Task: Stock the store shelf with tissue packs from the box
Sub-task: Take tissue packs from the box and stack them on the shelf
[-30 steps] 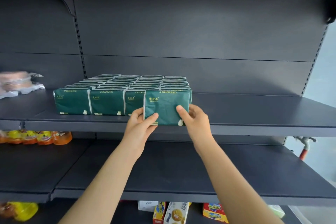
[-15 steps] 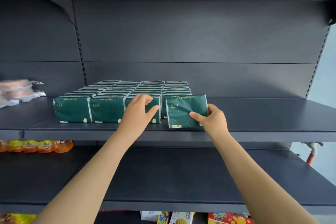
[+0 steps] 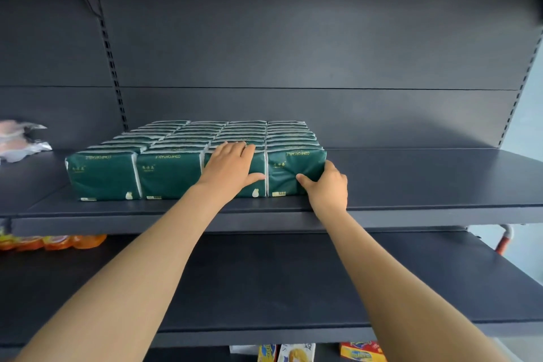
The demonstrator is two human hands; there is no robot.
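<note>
Tissue pack stands upright, right hand gripping its right end.

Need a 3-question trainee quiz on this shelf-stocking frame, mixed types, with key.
1. True or false: the left hand lies flat on a dark green plastic-wrapped tissue pack.
2. How many such packs form the front row on the dark grey metal shelf?
3. The right hand grips which front-row pack? A leftmost, B rightmost, C second from left.
Key: 1 true; 2 four; 3 B.
</note>
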